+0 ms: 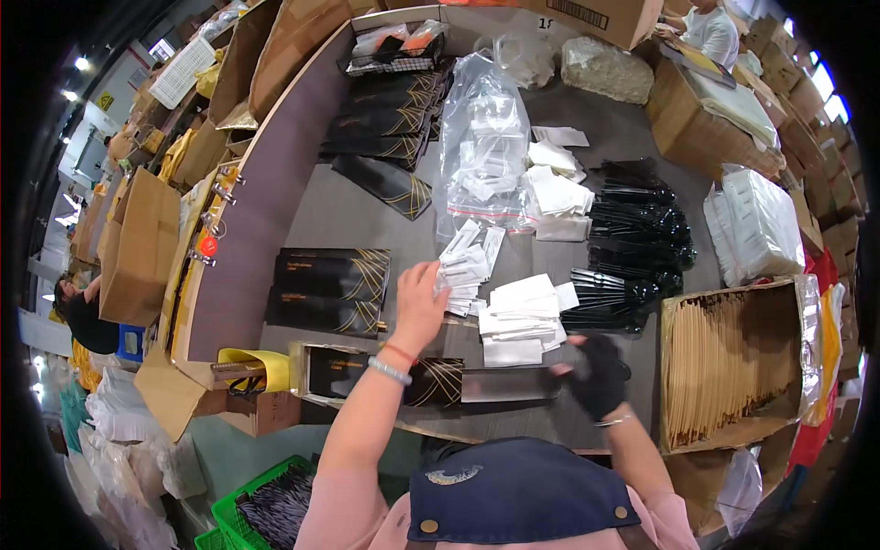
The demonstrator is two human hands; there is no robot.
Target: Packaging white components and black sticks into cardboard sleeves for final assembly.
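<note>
In view were one bare left hand [419, 303], one black-gloved right hand [598, 372], one large, clear, red-striped plastic bag [455, 170], one black wire basket [394, 65], two flat black gold-lined packages [321, 312] left of the left hand, and overlapping white paper packets [521, 316] too numerous to count.

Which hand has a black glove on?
The right hand: a black glove covers much of it. The left hand is bare, over small white packets.
</note>
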